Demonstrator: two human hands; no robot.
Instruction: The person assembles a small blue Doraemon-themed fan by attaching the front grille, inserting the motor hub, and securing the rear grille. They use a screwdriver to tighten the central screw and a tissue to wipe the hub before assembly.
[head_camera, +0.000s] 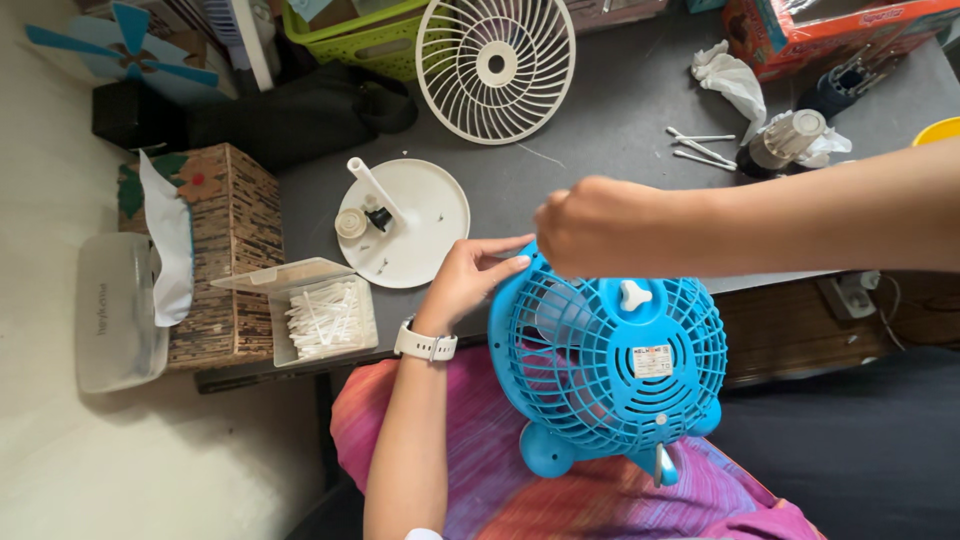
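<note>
A small blue fan body (610, 360) with a grid-shaped rear cage rests on my lap, its back facing up. My left hand (468, 280), with a white watch on the wrist, touches the cage's left rim with spread fingers. My right hand (590, 228) is closed in a fist at the cage's top edge, seemingly pinching something small that I cannot make out. On the grey table (600, 130) above lie a cream round fan grille (495, 65) and a white round base plate (403, 222) with small parts on it.
An open clear box of cotton swabs (322, 318) sits at the table's front left, beside a woven tissue box (215, 250). Loose swabs (700, 148), crumpled tissue (730, 78), a small motor (785, 140), an orange box (830, 30) and a green basket (370, 35) lie farther back.
</note>
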